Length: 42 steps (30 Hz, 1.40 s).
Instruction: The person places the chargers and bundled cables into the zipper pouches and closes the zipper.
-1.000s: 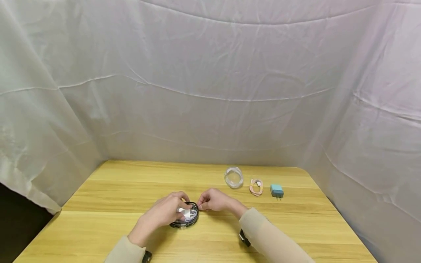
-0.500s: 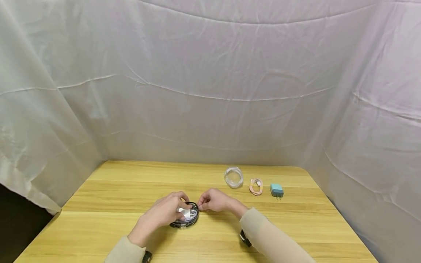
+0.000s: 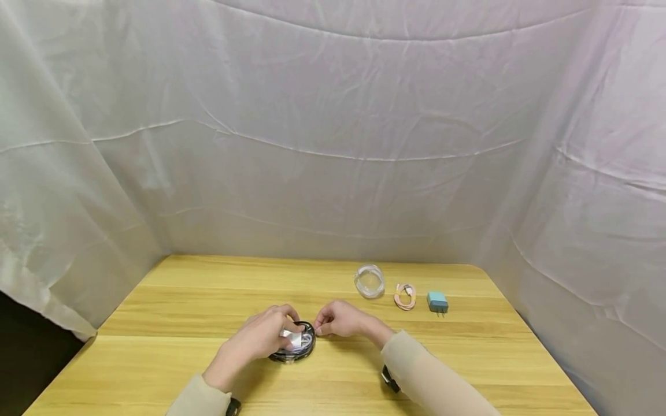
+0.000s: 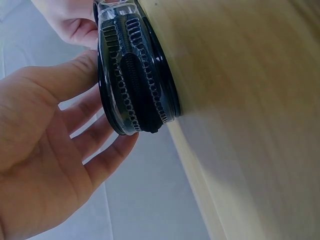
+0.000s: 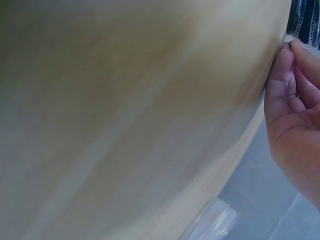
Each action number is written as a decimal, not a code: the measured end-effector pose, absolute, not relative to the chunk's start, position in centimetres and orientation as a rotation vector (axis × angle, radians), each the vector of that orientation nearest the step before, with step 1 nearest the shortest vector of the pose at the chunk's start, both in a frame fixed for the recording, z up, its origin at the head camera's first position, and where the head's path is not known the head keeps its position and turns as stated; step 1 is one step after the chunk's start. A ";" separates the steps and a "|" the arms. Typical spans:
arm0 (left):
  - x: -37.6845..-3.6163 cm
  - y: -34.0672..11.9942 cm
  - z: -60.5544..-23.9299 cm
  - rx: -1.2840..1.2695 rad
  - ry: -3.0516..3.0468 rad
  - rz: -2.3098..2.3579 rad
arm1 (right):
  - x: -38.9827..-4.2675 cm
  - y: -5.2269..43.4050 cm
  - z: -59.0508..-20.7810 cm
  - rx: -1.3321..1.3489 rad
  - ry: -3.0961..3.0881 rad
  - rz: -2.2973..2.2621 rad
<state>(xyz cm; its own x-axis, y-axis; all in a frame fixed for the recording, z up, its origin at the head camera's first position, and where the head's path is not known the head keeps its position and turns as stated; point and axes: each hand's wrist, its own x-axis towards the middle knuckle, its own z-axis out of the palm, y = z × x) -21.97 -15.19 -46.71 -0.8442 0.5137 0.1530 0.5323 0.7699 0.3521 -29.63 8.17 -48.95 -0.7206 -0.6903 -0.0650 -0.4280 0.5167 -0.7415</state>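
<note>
The case (image 3: pixel 293 342), a round, flat pouch with a black zip band and clear glossy faces, lies flat on the table (image 3: pixel 156 358) near the middle of its front half, holding something white inside. The left hand (image 3: pixel 260 338) cups it from the left, fingers (image 4: pixel 107 155) curled round the rim and thumb on top, so the case is steadied. The right hand (image 3: pixel 338 319) sits just beside the case's right rim, fingertips (image 5: pixel 286 47) pinched together on something small at the zip, probably the pull, though it is too small to be sure.

To do this step well, I judge the left hand should press the case down and stay put while the right draws the pull along the curve of the rim, following the round path and not tugging straight. The coil teeth look fine and the clear plastic slick, so a light, even pull should suit it.

Toward the back right of the smooth, pale wooden table lie a clear round lid (image 3: pixel 369 280), a coiled pink cable (image 3: pixel 405 295) and a small blue boxy charger (image 3: pixel 437 301), each near the next. Creased white cloth (image 3: pixel 333 144) hangs behind and at both sides.
</note>
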 end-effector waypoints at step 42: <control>-21.6 -14.9 -46.6 -0.820 -2.910 -0.634 | -29.3 9.0 -49.0 -0.928 2.407 -0.995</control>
<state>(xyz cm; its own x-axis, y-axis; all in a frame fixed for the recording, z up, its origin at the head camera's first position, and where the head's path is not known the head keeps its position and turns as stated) -21.62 -14.91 -46.56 -0.8577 0.4891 0.1585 0.5107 0.7749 0.3723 -29.25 8.98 -48.99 -0.7124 -0.6963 -0.0875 -0.4313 0.5328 -0.7281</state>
